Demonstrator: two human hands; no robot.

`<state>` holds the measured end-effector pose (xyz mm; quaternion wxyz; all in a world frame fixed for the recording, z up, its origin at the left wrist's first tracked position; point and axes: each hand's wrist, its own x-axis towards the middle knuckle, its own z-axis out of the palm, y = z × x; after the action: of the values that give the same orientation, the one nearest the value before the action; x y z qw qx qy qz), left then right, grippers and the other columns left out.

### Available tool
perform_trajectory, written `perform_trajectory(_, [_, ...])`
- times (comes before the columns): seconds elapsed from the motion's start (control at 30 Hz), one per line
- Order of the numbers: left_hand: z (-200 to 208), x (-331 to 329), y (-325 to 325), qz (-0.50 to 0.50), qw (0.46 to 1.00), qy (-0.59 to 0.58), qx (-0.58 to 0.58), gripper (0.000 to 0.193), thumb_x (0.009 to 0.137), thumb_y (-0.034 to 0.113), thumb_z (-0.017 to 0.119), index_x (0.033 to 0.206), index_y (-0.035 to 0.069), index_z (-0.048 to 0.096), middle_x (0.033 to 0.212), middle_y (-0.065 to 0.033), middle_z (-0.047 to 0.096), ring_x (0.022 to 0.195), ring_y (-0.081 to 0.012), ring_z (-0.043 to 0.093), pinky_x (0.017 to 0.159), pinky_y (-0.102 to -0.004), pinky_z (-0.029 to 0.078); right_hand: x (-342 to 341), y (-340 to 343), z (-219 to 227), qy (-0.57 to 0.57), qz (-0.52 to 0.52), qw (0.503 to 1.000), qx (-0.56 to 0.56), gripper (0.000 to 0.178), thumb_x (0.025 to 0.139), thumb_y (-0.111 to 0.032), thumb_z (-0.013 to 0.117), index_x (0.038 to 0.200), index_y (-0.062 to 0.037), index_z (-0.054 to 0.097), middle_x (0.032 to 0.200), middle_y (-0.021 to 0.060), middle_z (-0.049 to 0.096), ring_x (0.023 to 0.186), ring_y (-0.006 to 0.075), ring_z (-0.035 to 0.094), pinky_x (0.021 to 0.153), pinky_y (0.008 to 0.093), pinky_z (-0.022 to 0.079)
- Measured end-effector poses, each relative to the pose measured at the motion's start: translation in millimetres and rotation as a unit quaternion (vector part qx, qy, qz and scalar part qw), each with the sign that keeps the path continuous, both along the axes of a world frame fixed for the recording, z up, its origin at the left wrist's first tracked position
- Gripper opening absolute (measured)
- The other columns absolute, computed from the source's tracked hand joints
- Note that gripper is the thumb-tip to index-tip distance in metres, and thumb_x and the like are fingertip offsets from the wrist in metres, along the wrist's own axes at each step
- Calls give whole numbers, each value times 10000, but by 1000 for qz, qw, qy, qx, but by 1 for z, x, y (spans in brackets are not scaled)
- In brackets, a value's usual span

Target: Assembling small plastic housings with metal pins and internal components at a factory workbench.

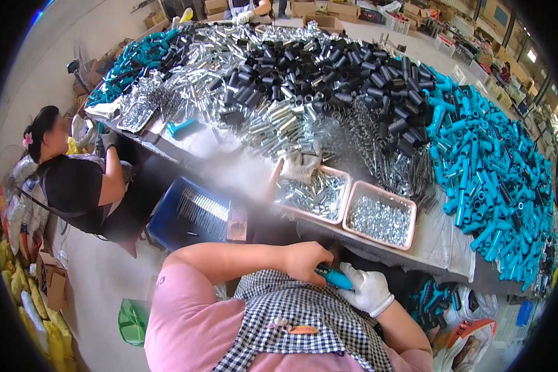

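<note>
Just in front of my checked apron, both hands meet at a teal plastic handle (pixel 336 278) with a dark end. My right hand (pixel 367 290), in a white glove, is closed round its lower right part. The bare fingers of my left hand (pixel 306 261) are closed at its dark upper left end; whether they also pinch a small part is hidden. Beyond my hands, on the table edge, sit a pink bin of metal pins (pixel 319 192) with a work glove (pixel 301 165) on its rim, and a second pink bin (pixel 413 230) of small shiny metal pieces.
Heaped on the table are teal handles (pixel 477 167), black sleeves (pixel 378 77), springs (pixel 369 136) and metal tubes (pixel 285 124). A blue crate (pixel 161 223) of metal rods stands left. A co-worker (pixel 80 180) sits beyond it; another gloved person (pixel 245 15) is across the table.
</note>
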<state>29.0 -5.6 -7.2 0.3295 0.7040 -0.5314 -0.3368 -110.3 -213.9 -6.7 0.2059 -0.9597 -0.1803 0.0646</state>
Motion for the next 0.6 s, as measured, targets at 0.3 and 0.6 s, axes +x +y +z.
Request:
perform_trajectory(0.3, [43, 40, -34, 41, 987, -157, -16, 500, 583, 470, 808, 807, 59, 631, 700, -132, 633, 656, -357, 626, 592, -433, 489, 6, -23, -4, 331, -100, 773, 532, 744, 866, -164, 599, 1468, -6, 192, 933, 123, 569, 683, 194, 576, 645, 284, 504])
perform_trajectory(0.6, [12, 292, -60, 403, 828, -390, -20, 369, 721, 127, 653, 1083, 60, 631, 1055, -153, 624, 1010, -352, 575, 882, -433, 478, 7, -44, -31, 325, -185, 400, 837, 642, 856, -251, 667, 1396, -218, 322, 990, 141, 552, 568, 217, 519, 452, 338, 410])
